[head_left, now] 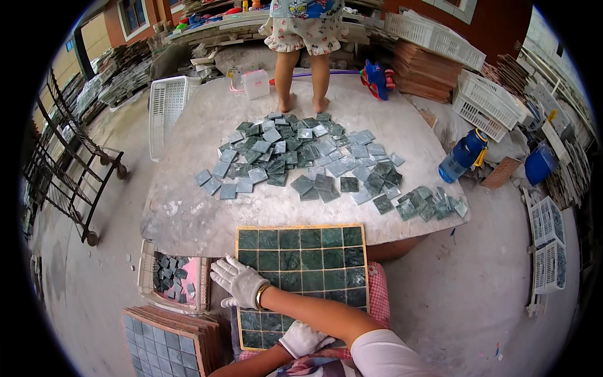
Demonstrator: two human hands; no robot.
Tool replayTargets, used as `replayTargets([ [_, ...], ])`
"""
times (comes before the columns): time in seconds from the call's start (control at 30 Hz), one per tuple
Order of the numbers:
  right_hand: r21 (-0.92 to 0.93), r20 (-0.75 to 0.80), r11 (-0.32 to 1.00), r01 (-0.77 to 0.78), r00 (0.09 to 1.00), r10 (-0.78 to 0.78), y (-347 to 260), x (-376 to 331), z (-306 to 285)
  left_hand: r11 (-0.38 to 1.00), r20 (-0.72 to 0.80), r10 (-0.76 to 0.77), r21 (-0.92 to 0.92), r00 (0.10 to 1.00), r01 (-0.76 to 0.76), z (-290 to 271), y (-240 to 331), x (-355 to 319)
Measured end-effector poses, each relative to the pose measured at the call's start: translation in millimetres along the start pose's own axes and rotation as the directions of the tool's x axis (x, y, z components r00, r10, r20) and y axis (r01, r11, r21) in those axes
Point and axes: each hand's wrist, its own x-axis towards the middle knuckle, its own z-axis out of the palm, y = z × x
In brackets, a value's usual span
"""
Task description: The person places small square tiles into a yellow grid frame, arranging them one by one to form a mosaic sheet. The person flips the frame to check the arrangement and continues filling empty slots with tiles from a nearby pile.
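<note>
A square board of dark green tiles with a tan grid [312, 240] lies in front of me, its far part on the table edge. My right hand [237, 283], in a white glove with a gold bracelet at the wrist, crosses to the board's left edge. Its fingers are stretched out and apart. Under my right forearm, my left hand [304, 339], also gloved, rests at the board's near edge. The right arm partly covers it, and how its fingers are bent is unclear. Loose green and grey square tiles [276, 154] lie heaped on the table beyond the board.
On the pale table [182, 213] a barefoot person [304, 69] stands behind the tiles. A blue bottle [461, 157] is at right. Left of the board are a crate with tile pieces [146, 270] and stacked tiled boards [160, 345]. A black metal cart [94, 182] stands far left.
</note>
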Motion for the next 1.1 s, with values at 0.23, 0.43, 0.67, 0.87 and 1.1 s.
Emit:
replayTargets([
  [0.23, -0.11, -0.323, 0.761, -0.639, 0.747, 0.581, 120.4, -125.4, -35.0, 0.924, -0.31, -0.204, 0.252, 0.928, 0.288, -49.2, -49.9, 20.2],
  [0.43, -0.087, -0.454, 0.601, -0.794, 0.569, 0.686, 126.6, -236.9, -12.6, 0.761, -0.548, -0.372, 0.283, 0.749, 0.584, -79.4, -123.4, 67.9],
  [0.67, 0.269, -0.561, 0.524, -0.808, 0.311, 0.767, 93.0, -243.8, 13.2, 0.945, -0.386, -0.166, 0.201, 0.907, 0.258, -39.5, -49.1, 132.8],
  [0.87, 0.402, -0.534, 0.528, -0.748, 0.276, 0.799, 85.4, -250.1, 9.3, 0.973, -0.369, -0.068, 0.182, 0.927, 0.143, -46.6, -72.8, 127.3],
  [1.1, 0.089, -0.634, 0.577, -0.812, 0.4, 0.661, 87.2, -249.7, 5.9, 0.833, -0.48, -0.304, 0.284, 0.823, 0.474, -118.5, -156.2, 31.4],
])
